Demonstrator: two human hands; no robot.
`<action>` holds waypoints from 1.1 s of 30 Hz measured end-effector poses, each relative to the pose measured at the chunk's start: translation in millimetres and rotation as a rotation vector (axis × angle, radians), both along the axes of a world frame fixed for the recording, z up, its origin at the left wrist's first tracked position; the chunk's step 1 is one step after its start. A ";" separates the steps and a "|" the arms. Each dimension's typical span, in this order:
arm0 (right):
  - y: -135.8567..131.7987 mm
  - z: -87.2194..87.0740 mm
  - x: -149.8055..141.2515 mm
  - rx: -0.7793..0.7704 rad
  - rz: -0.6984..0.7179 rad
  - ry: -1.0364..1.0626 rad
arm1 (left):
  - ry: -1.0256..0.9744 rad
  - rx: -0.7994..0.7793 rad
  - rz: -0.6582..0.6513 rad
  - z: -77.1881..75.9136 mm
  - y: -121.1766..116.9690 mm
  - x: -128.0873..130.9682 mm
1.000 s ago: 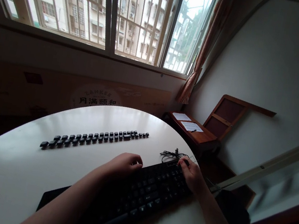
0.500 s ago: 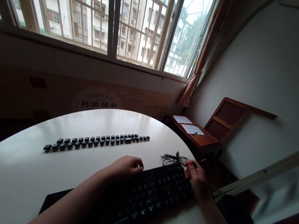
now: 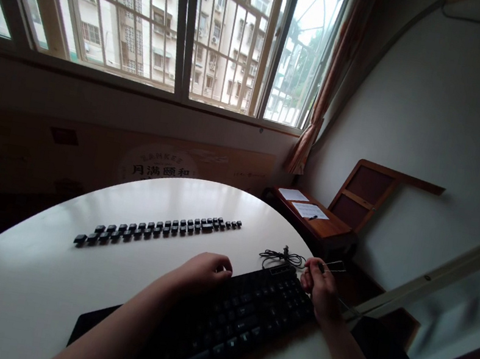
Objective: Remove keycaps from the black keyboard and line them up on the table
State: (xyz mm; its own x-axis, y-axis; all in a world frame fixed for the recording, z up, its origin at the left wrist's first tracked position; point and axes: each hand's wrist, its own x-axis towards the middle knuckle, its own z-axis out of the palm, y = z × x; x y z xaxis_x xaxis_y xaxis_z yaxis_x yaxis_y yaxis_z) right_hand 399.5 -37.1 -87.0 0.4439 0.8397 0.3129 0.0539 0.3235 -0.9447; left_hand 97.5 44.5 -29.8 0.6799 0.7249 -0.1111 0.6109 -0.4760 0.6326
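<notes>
A black keyboard (image 3: 239, 315) lies slantwise on the white round table (image 3: 14, 300), several keys in place. My left hand (image 3: 208, 268) rests at its back edge, fingers curled; whether anything is inside them is hidden. Over the right end of the keyboard, my right hand (image 3: 318, 286) is closed around a wire keycap puller (image 3: 336, 266), whose thin metal loop sticks out to the right. Behind the keyboard, loose black keycaps (image 3: 157, 228) form two slanting rows. A bundled black cable (image 3: 281, 256) sits by the keyboard's back right corner.
The table's curved edge runs close to my right hand. Beyond it stands a wooden chair (image 3: 362, 195), next to a wooden seat or bench (image 3: 333, 228) with paper sheets (image 3: 310, 210) and a pen (image 3: 313, 218). A barred window (image 3: 227, 41) fills the far wall.
My right hand has turned slightly and lifted a little off the keys, so the puller's wire loop shows more clearly. My left hand stays at the keyboard edge. The view has shifted slightly.
</notes>
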 end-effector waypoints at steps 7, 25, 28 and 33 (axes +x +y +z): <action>-3.5 6.6 -4.4 -0.053 0.042 -0.163 | 0.036 0.026 -0.001 6.3 -5.0 0.6; 58.9 160.5 -122.0 -0.372 1.075 -1.114 | -0.446 0.042 -0.042 9.2 -12.6 -1.5; 72.4 173.5 -135.8 -0.388 1.137 -1.101 | -0.496 0.023 0.016 5.3 -8.7 -0.8; 77.3 175.4 -139.7 -0.354 1.113 -1.137 | -0.508 0.011 0.085 -4.4 0.7 -2.4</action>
